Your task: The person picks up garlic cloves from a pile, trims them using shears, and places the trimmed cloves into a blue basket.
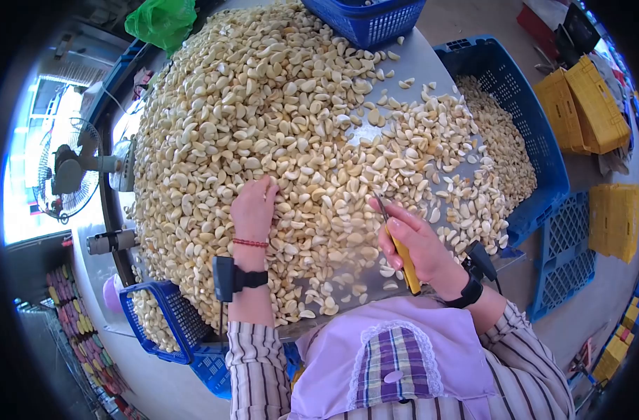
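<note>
A broad heap of pale peeled garlic cloves covers much of the metal table. My left hand is over the heap's near side, its fingers drawn together at a garlic clove; the fingertips are partly hidden. In my right hand is a small knife with a yellow handle, its short dark blade pointing up and away from me. Loose cloves lie scattered under and around the right hand.
At the right stands a large blue crate with cloves in it. A small blue basket of cloves is at the near left, another blue basket at the far edge. Beyond are a fan, a green bag and yellow crates.
</note>
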The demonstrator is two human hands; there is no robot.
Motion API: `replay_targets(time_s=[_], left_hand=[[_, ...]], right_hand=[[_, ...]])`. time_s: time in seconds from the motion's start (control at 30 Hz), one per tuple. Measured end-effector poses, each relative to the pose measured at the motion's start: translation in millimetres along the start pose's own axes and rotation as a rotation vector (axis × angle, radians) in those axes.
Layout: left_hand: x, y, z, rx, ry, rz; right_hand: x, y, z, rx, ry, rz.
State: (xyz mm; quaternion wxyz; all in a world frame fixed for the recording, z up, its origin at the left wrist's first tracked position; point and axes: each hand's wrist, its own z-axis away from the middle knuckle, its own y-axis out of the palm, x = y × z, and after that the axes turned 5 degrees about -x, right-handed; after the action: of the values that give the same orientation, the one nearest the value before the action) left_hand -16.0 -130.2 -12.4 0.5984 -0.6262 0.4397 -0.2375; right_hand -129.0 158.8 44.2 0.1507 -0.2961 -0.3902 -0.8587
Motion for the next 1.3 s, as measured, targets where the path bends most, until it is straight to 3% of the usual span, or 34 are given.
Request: replay_targets(time_s=[0.13,0.2,0.23,0.3,0.4,0.43,0.5,0.57,0.63,0.73,0.8,0.9,0.97,1.03,1.1,1.17,1.23,1.3], left_hand=[[9,7,2,-0.164,0.116,0.276],[-14,-7,17,0.117,-0.484,0.907],[-30,-17,23,0.122,-0.485,0.908],[-65,-35,36,0.183,-0.669,1.269],[-89,-35,61,0.151,-0.571,1.358],[-96,-34,70,0.146,-0.573,1.36],[-104,-31,82,0.074,-0.367,1.273],[-91,-31,83,0.111,-0.429,1.32],[-70,-28,77,0.401,-0.453,1.358],[-63,-16,38,-0.054,-0.157,0.709],[-47,-12,11,-0.04,-0.049,0.3],[-22,8,-12,0.062,0.005,0.207],[-20,-3,-22,0.09,0.007,0.235],[-15,-7,-20,-0.01,-0.167,0.493],[-12,-8,-10,0.041,-0.111,0.402],[-7,3,6,0.099,0.073,0.141],[0,7,14,0.003,0.113,0.241],[-2,2,22,0.181,-0.341,0.767]], right_hand=[[-8,-3,0,0.014,-0.046,0.052],[-10,3,2,-0.019,-0.06,0.205],[-10,7,3,-0.024,-0.058,0.204],[-6,18,6,-0.052,-0.074,0.423],[-5,23,5,0.014,-0.158,0.559],[-5,25,4,0.053,-0.168,0.638],[-6,29,4,0.063,-0.181,0.633],[-9,27,5,0.033,-0.144,0.544],[-11,21,3,-0.025,-0.087,0.426],[-9,11,1,-0.107,-0.054,0.284],[-9,8,-1,-0.107,-0.101,0.266],[-8,10,1,-0.09,-0.083,0.273],[-6,7,2,-0.106,-0.084,0.265],[-7,1,4,-0.124,-0.072,0.25],[-12,-6,0,-0.163,-0.066,0.205],[-14,-5,-3,-0.155,-0.048,0.208],[-13,0,-5,-0.147,-0.043,0.211],[-9,9,-2,-0.14,-0.046,0.348]])
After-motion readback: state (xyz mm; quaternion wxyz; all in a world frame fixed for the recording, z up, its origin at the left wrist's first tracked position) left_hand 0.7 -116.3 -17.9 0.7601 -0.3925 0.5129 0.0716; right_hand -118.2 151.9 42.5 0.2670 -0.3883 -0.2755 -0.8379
